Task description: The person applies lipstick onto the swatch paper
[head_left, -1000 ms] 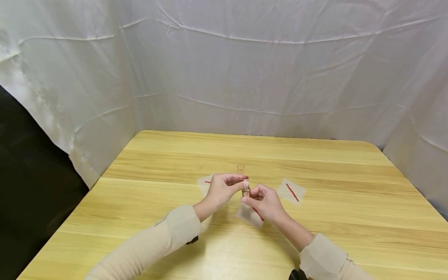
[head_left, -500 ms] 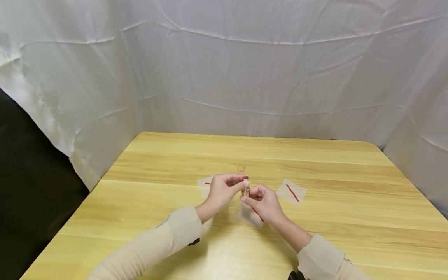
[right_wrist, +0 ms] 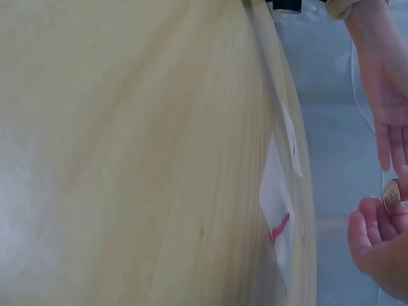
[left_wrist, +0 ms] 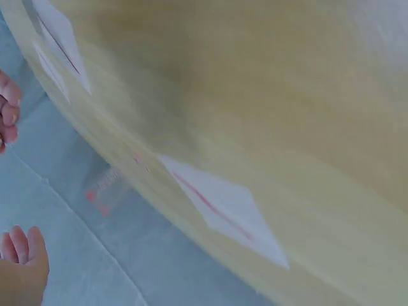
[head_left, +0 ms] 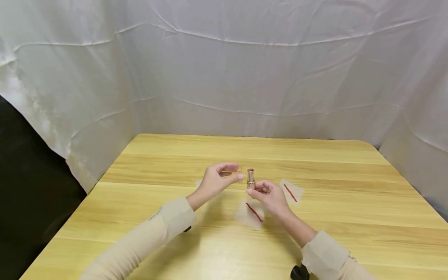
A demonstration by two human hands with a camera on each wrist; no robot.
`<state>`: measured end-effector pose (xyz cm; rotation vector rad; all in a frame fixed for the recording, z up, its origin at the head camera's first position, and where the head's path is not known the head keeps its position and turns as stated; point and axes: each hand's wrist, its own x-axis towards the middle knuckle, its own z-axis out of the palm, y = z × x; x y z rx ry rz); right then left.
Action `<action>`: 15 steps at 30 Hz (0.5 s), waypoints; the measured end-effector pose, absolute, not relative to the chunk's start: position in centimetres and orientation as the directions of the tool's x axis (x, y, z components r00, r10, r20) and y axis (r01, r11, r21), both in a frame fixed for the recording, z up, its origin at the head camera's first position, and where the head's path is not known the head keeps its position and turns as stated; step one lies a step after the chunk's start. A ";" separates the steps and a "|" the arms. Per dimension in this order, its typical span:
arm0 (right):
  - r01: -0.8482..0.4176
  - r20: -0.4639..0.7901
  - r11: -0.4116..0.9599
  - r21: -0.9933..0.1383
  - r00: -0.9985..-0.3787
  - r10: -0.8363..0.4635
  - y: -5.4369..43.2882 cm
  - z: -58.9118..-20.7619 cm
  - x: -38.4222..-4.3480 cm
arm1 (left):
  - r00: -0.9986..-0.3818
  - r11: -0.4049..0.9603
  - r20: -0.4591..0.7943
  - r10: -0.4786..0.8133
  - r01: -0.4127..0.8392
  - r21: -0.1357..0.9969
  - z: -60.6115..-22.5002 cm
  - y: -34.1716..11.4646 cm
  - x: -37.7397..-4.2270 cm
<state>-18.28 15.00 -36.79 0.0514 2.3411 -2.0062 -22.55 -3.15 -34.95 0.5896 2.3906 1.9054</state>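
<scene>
My right hand [head_left: 271, 196] pinches the lower part of a gold lipstick [head_left: 251, 179] between thumb and fingers. The tube stands upright above the table, its dark red tip level with the top rim. In the right wrist view the round base of the lipstick [right_wrist: 391, 197] shows between the fingers. To its left, my left hand [head_left: 213, 181] is held with thumb and fingers apart and nothing between them. Behind the left fingertips a clear cap [head_left: 239, 169] stands on the table, partly covered by them. That clear cap [left_wrist: 107, 190] also shows faintly in the left wrist view.
On the wooden table [head_left: 175, 155] lie white slips with red strokes: a middle slip [head_left: 250, 214] below the hands, a right slip [head_left: 292, 191], and a left slip [head_left: 198, 182] mostly behind the left hand. Pale curtains [head_left: 245, 77] hang around the table.
My left hand has let go of the lipstick and moved up and left from it. My right hand has shifted slightly right and up with the lipstick, uncovering more of the middle slip.
</scene>
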 end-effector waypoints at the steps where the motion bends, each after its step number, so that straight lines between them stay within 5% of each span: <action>1: 0.060 -0.063 0.145 -0.988 -0.998 -0.015 15.2 -36.8 -18.3 | -0.920 0.198 0.228 0.318 0.300 0.933 -34.9 -3.2 -22.7; 5: 0.042 -0.047 0.128 -0.991 -0.998 -0.030 15.5 -36.9 -18.5 | -0.907 0.243 0.277 0.316 0.360 0.901 -35.1 -3.4 -23.3; 15: 0.023 -0.026 0.132 -0.991 -0.999 -0.018 15.9 -36.5 -18.8 | -0.952 0.291 0.207 0.226 0.269 0.918 -36.2 -3.7 -25.3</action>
